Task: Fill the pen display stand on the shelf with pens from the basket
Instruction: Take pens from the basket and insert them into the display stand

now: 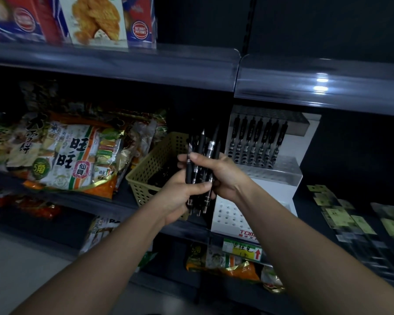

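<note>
Sorting | pen bundle (199,171) clasped by left hand (180,196), fingers curled; gripped too by right hand (225,176) | one pen best drawn singly, seated upright in display stand (282,176), 2 o'clock

A single wide-angle camera, worn on the person's head, gives the only view. It faces forward and slightly down into a dim store shelf (123,196) from close by, so both forearms enter from the bottom edge, and the left hand (180,196) and right hand (225,176) meet round a bundle of pens (203,151) near the centre. The basket (150,164) lies just left of centre and the pen stand (280,173) just right. The upper shelf (123,67) crosses the top third, its edge bowed by the lens, and snack bags (66,155) fill the left side.
</note>
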A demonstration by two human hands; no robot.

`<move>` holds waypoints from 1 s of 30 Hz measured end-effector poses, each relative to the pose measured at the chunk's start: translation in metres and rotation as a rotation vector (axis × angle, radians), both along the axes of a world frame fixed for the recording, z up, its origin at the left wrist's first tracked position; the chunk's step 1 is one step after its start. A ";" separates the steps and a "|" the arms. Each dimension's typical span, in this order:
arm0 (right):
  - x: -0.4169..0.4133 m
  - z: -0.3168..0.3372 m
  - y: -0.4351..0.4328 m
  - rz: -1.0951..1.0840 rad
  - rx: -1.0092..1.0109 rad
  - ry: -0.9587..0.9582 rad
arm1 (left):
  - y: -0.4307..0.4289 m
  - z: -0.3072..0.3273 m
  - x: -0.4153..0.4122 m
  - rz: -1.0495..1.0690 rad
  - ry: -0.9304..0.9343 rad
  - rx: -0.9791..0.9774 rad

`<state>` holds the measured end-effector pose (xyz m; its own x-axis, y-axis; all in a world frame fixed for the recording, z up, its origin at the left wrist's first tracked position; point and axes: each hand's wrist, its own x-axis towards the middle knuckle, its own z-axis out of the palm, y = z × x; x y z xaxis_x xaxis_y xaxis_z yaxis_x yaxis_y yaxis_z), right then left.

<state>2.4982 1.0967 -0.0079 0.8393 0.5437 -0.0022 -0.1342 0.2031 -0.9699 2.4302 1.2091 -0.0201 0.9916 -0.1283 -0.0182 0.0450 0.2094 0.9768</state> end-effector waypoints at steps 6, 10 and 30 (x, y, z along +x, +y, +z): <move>-0.010 -0.004 -0.010 0.047 -0.070 0.001 | -0.004 0.001 -0.005 -0.100 0.115 -0.083; -0.014 0.001 -0.015 0.075 -0.049 0.014 | -0.007 0.000 -0.006 -0.117 0.090 -0.068; 0.007 0.018 -0.028 -0.256 0.012 -0.062 | -0.009 -0.013 -0.017 -0.136 0.133 0.008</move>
